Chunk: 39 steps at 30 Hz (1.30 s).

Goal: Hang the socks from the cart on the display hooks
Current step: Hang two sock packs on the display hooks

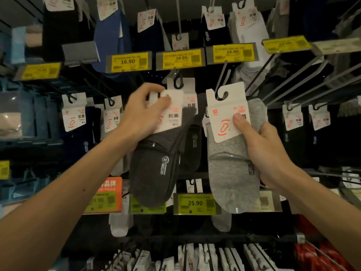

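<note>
Left hand (144, 116): fingers curled round the white header card of the dark grey socks (154, 173), held in front of packs already hanging, just below a display hook (175, 75). Right hand (267, 153): thumb pressed on the card, fingers wrapped behind the light grey socks (230, 173). That card's cut-out appears threaded on the neighbouring hook (221, 83), though blur prevents confirmation.

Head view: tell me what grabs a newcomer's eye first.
Two sock packs held up at centre stand out. The left hand grips the dark grey socks by their card, and the right hand pinches the light grey socks, whose card slot meets a display hook. Above them runs a row of yellow price tags marked 16.90.
</note>
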Each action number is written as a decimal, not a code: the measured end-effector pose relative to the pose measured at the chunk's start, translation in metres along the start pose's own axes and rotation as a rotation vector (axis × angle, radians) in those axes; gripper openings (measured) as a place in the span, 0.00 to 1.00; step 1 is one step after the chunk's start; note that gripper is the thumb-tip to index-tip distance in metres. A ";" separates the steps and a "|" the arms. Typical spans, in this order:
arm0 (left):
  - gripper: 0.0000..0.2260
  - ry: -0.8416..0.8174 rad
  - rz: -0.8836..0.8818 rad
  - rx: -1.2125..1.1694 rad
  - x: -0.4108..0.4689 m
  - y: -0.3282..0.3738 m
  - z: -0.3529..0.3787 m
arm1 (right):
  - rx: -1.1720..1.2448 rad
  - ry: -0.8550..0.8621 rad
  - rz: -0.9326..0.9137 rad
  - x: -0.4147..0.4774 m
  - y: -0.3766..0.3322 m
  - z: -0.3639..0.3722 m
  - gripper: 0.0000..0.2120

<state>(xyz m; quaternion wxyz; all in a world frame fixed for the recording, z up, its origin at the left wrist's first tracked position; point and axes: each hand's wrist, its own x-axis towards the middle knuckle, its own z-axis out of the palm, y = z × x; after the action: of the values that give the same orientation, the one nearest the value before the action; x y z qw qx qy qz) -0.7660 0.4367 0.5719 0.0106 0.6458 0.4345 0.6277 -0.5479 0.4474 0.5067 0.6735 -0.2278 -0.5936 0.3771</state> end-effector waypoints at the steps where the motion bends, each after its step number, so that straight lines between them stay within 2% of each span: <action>1: 0.12 -0.062 -0.004 0.055 0.004 0.000 0.002 | 0.001 -0.002 -0.007 0.000 -0.001 0.001 0.08; 3: 0.17 -0.155 -0.003 0.098 0.010 0.002 0.006 | 0.003 -0.005 -0.022 0.001 -0.003 0.003 0.08; 7: 0.27 -0.128 0.032 0.074 0.018 0.009 0.009 | -0.004 -0.009 -0.052 0.005 -0.008 0.005 0.09; 12: 0.29 -0.063 0.156 0.039 0.029 0.010 0.013 | -0.017 -0.012 -0.083 0.013 -0.012 0.005 0.08; 17: 0.30 -0.051 0.250 0.137 0.040 0.020 0.018 | -0.088 -0.003 -0.146 0.021 -0.013 0.003 0.07; 26: 0.36 -0.025 0.239 0.178 0.056 0.015 0.035 | -0.104 0.000 -0.144 0.025 -0.013 -0.004 0.10; 33: 0.43 0.074 0.303 0.170 0.057 -0.004 0.052 | -0.062 0.022 -0.073 0.025 -0.014 -0.008 0.12; 39: 0.45 0.060 0.337 0.190 0.058 -0.010 0.051 | -0.076 0.058 0.002 0.025 -0.013 -0.017 0.13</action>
<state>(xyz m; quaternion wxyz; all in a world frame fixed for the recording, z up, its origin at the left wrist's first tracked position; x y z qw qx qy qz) -0.7388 0.5032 0.6017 -0.1687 0.6885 0.3777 0.5957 -0.5277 0.4610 0.5288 0.6807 -0.2649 -0.5875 0.3482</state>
